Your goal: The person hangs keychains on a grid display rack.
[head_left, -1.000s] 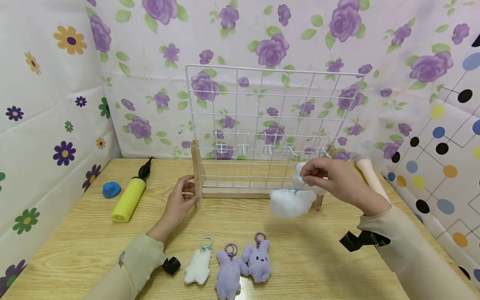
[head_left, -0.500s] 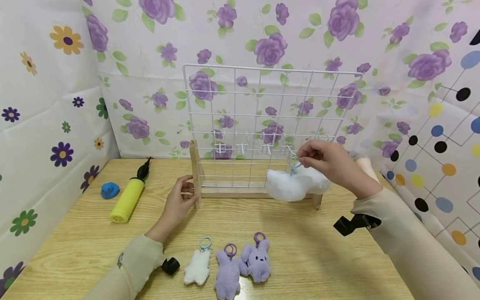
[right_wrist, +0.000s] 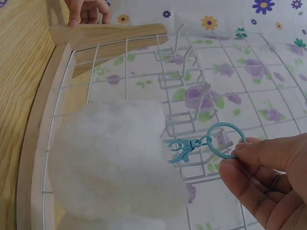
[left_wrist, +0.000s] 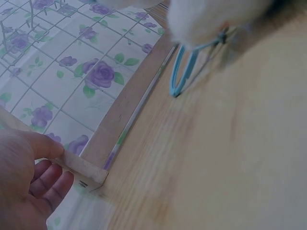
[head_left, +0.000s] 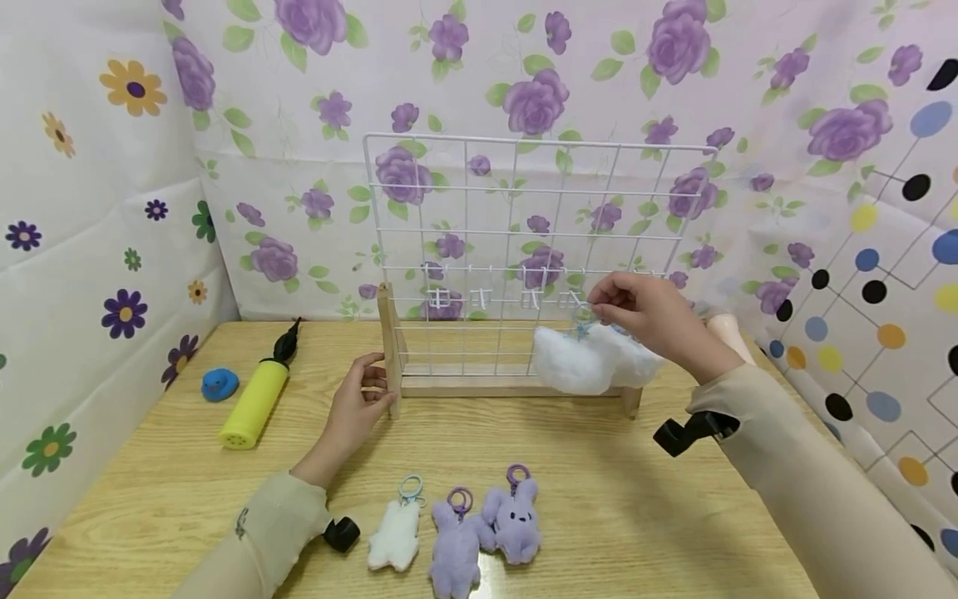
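In the head view my right hand (head_left: pixel 651 320) pinches the light-blue ring (right_wrist: pixel 226 140) of a white fluffy plush keychain (head_left: pixel 572 362). The ring is close to the white hooks on the wire grid rack (head_left: pixel 486 233), beside the fourth hook from the left. Another white fluffy plush (head_left: pixel 636 359) sits just right of it, partly behind my hand; how it is held up is hidden. My left hand (head_left: pixel 359 412) grips the left wooden foot (head_left: pixel 389 349) of the rack, thumb on one side and fingers curled at the other, as the left wrist view shows.
On the near table lie a white plush keychain (head_left: pixel 394 534) and two purple plush keychains (head_left: pixel 456 553), the second one a purple rabbit (head_left: pixel 518 524). At left are a yellow hand pump (head_left: pixel 254 408) and a blue toy duck (head_left: pixel 219 384). A pale rod-like object (head_left: pixel 726 333) lies behind my right arm.
My right hand has moved up and slightly left, lifting the white plush keychain to hook height by the rack. My left hand has stayed on the wooden foot.
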A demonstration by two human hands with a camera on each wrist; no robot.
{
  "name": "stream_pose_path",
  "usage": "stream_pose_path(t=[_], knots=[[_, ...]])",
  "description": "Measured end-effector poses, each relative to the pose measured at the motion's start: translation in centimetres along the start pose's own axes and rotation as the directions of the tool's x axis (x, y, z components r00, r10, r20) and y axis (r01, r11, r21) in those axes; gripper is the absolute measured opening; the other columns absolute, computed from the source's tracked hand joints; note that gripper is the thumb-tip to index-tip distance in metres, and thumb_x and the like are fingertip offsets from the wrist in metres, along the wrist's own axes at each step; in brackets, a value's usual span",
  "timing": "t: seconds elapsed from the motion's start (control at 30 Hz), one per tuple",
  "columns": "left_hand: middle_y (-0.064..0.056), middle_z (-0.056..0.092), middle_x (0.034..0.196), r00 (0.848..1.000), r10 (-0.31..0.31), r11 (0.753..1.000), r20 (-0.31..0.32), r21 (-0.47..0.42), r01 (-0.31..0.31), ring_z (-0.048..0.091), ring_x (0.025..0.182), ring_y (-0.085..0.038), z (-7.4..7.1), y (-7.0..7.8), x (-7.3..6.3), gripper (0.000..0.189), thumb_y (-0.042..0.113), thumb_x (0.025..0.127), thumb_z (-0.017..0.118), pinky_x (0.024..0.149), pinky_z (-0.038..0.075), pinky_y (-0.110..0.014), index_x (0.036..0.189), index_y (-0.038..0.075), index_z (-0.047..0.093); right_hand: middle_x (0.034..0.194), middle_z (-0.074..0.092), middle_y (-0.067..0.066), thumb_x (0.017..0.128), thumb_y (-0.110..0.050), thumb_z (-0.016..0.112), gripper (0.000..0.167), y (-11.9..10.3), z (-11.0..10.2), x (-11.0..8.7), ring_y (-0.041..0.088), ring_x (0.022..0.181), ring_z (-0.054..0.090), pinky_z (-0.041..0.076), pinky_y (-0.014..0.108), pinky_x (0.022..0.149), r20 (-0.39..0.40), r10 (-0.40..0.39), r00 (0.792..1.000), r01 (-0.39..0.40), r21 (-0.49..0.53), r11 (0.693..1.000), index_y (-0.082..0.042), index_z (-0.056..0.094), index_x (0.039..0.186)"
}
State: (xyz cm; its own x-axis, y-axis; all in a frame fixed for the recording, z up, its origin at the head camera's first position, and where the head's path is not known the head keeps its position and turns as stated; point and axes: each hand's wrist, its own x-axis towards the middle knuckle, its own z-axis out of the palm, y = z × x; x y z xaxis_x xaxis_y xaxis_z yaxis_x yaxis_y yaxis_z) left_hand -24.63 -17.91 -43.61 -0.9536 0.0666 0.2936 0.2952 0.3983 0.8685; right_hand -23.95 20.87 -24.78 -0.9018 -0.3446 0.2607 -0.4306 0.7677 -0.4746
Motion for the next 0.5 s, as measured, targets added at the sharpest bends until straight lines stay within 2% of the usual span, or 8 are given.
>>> stream_pose_path(t=[0.5], knots=[[-0.020, 0.053, 0.118, 1.000, 0.006, 1.000, 0.004, 0.008, -0.006, 0.054, 0.103, -0.029, -0.1, -0.2, 0.0, 0.059, -0.005, 0.087, 0.064, 0.080, 0.050, -0.018, 0.140, 0.005, 0.038, 0.098, 0.067, 0.016, 0.095, -0.007, 0.059, 0.010, 0.6, 1.1, 1.4, 0.024, 0.085, 0.066, 0.056, 0.035, 0.079, 0.047, 0.039, 0.998, -0.042, 0.059, 0.997, -0.005, 0.064, 0.103]])
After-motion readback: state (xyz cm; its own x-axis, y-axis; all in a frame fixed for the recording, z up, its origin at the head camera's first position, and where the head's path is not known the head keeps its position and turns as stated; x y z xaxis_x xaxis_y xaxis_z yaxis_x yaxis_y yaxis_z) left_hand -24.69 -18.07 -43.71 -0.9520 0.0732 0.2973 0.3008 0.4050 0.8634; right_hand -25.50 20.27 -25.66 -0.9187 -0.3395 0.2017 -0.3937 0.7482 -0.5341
